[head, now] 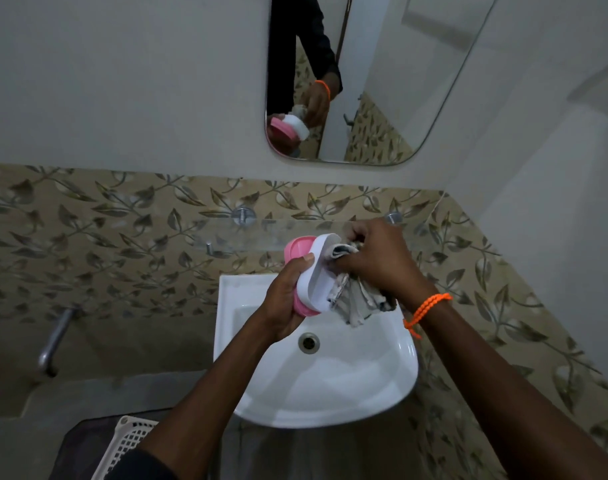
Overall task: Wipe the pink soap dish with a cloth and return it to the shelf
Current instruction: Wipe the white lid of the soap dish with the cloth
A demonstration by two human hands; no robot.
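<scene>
The soap dish point(307, 271) was found off the shelf, held on edge above the basin point(330, 375), its pink part turned to the left and its white part to the right. We noted the left hand point(283, 303) wrapped round its lower end, thumb lying across the white rim. The right hand point(378, 261) had its fingers bunched around a pale patterned cloth point(354, 299), pressing it against the inner face of the dish, with loose folds hanging below.

We judged the wiping to be under way and not finished (how much of the dish was already clean, we could not tell). The return to the glass shelf point(295, 233), which ran along the wall just behind the hands on two metal pegs, was yet to be done.

The basin was white and held nothing that we could see apart from its drain point(308, 342). Leaf-patterned tiles point(122, 220) covered the lower wall, plain grey above, with a mirror point(382, 81) showing the hands and dish in reflection. A metal tap point(54, 341) stood out at the left, and a white mesh basket point(129, 441) sat at the bottom edge. The light was dim.
</scene>
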